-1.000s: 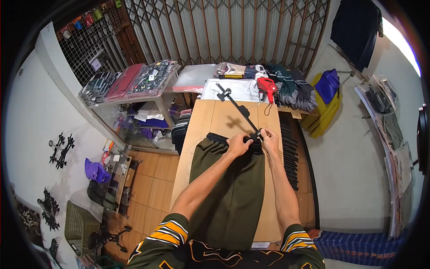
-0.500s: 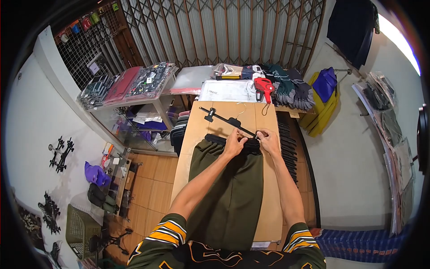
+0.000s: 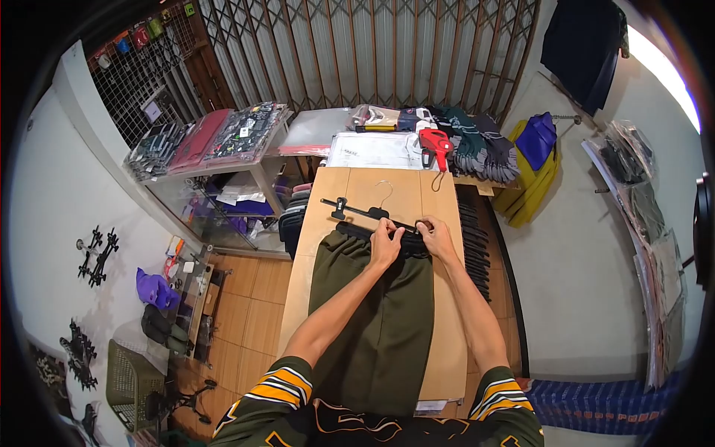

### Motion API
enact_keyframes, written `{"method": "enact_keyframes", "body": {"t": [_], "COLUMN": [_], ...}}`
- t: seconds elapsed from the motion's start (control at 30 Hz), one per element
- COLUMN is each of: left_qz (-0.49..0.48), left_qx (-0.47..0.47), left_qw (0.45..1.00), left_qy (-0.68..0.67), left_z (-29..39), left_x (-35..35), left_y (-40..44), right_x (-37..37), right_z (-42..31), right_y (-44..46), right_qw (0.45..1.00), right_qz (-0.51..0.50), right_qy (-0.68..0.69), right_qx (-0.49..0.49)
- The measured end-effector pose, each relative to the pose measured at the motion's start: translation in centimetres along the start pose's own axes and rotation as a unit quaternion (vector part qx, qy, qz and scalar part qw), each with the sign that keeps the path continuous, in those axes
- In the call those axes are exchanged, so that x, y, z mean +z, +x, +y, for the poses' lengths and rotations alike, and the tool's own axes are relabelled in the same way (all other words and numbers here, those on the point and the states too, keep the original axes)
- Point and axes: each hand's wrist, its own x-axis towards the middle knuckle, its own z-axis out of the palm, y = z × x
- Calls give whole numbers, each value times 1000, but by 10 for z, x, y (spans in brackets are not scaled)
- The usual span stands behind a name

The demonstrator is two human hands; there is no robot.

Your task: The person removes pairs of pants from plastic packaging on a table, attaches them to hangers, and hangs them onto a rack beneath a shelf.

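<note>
Your right hand (image 3: 438, 238) is pinched closed on the near end of the black clip hanger (image 3: 361, 212), apparently at its clip, though your fingers hide the exact hold. Just beside it, your left hand (image 3: 386, 244) is pinched closed at the dark gathered waistband (image 3: 354, 231); whether it also grips the hanger's bar, I cannot tell. Holding them this close probably lines the stretchy band up with the clip. The olive-green garment (image 3: 372, 313), trousers or skirt, lies flat on the bench (image 3: 432, 195) from both hands back toward your body, presumably so the waistband falls within easy reach. Left of your left hand, the hanger's other clip (image 3: 339, 208) sits past the waistband with no cloth visible in it, and the wire hook (image 3: 384, 194) points away beyond both hands. Farther beyond your right hand, a red handheld tool (image 3: 435, 145) rests near a white sheet (image 3: 372, 150), seemingly out of your arms' way.
</note>
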Motion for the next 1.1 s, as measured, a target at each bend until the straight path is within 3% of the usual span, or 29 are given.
{"method": "enact_keyframes", "body": {"t": [0.03, 0.13, 0.17, 0.33, 0.4, 0.43, 0.5, 0.57, 0.73, 0.83, 0.93, 1.0, 1.1], "left_qz": [-6, -18, -29, 148, 48, -2, -46, -78, -102, -105, -114, -106, -131], "left_qx": [10, 47, 21, -31, -148, -205, -251, -294, -223, -251, -265, -288, -294], "left_qw": [1000, 992, 980, 913, 922, 919, 914, 902, 961, 961, 952, 941, 938], "left_qy": [-10, 113, 193, 378, 355, 338, 314, 306, 125, 54, 102, 140, 132], "left_z": [-2, -15, -3, -28, -40, -41, -42, -53, -117, -83, -108, -82, -98], "left_x": [-3, -34, -53, -108, -124, -131, -139, -142, -148, -159, -152, -152, -150], "left_y": [3, 1, -2, 11, 22, 29, 39, 48, 63, 60, 67, 65, 67], "right_x": [2, 5, 6, 12, 22, 34, 56, 83, 165, 192, 194, 197, 198], "right_z": [1, 5, 5, 8, -5, -13, -28, -46, -45, -43, -56, -49, -39], "right_y": [2, 8, 10, 34, 39, 44, 52, 65, 93, 109, 116, 126, 132], "right_qw": [1000, 1000, 999, 988, 970, 970, 967, 978, 976, 962, 956, 954, 955], "right_qz": [6, 2, -5, -29, -19, -4, 27, -37, -156, -208, -223, -258, -280], "right_qy": [-4, -19, -33, -148, -237, -241, -248, -190, -144, -174, -187, -144, -73], "right_qx": [-5, -4, 1, 9, 39, 8, -51, -84, -48, 10, 26, 56, 59]}}
